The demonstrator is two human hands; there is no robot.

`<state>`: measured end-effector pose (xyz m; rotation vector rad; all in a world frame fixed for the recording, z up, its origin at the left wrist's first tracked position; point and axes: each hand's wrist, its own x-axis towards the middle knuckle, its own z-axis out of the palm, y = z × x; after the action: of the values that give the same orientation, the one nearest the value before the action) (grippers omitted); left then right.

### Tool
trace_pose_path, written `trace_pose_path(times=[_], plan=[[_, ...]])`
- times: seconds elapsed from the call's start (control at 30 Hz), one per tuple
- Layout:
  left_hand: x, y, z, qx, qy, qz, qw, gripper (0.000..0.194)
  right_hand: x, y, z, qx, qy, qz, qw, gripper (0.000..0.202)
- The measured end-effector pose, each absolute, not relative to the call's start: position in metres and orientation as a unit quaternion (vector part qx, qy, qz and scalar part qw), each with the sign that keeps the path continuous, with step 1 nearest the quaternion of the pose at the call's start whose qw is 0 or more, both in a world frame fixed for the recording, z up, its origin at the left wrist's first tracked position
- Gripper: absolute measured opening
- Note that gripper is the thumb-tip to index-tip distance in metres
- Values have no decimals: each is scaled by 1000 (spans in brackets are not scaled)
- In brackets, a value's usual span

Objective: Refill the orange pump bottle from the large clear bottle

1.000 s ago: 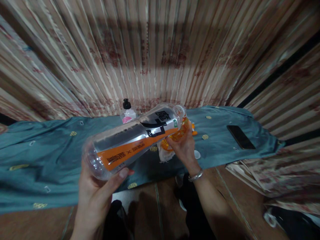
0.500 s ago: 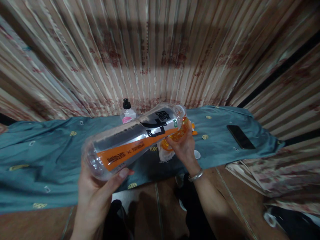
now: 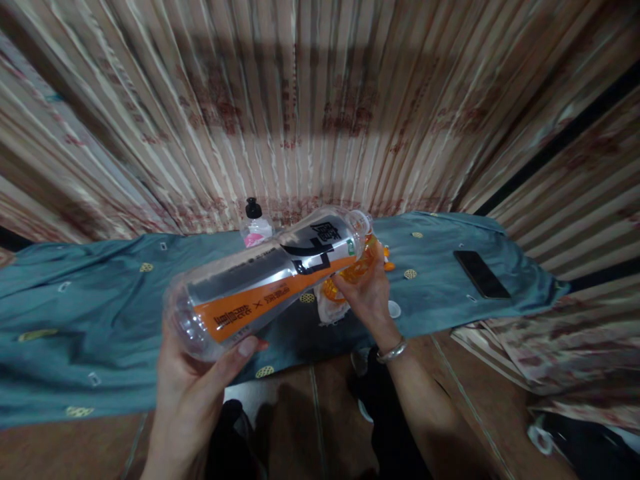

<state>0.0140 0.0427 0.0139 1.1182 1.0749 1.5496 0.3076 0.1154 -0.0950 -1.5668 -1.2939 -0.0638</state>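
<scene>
A: Teal cloth (image 3: 75, 313) with small gold motifs over the tabletop. Dark phone (image 3: 481, 274) lies on it, far right.

B: Clear bottle (image 3: 265, 283), lying near level above the cloth. Orange-and-black label, large black characters, too blurred to read.

A: Left hand (image 3: 193, 373) grip clenched round its base. Right hand (image 3: 367, 293) grasps orange netting (image 3: 353, 270) at the neck.

B: Small black-capped bottle (image 3: 256, 225) behind; its pink label is illegible.

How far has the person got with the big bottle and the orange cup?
Done: the bottle looks uncapped, and a small white cap lies on the blue cloth. In hand: the left hand tips the bottle's base up, its mouth at the orange cup held by the right hand. Left: the bottle looks nearly empty; I can't see how full the cup is.
</scene>
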Motion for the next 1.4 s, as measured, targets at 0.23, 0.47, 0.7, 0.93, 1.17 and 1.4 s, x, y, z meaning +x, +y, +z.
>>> trace_pose_path(times=[0.23,0.47,0.7,0.93,1.17,1.4], plan=[[16,42,16,453,443,628,452,88,306,115,-94,-646,-541,-24,537,117],[14,42,14,443,454,626,454,90,305,115,-90,-655,-537,-15,532,116],[31,37,28,402,466,646,452,107,306,115,-92,-655,-540,-9,528,119],[15,41,17,437,447,627,464,102,306,113,-90,-656,-540,-31,526,118],[13,42,13,443,443,626,464,103,306,114,-88,-653,-538,-13,533,119],[17,42,17,435,452,628,461,96,305,115,-92,-654,-539,-29,529,120]])
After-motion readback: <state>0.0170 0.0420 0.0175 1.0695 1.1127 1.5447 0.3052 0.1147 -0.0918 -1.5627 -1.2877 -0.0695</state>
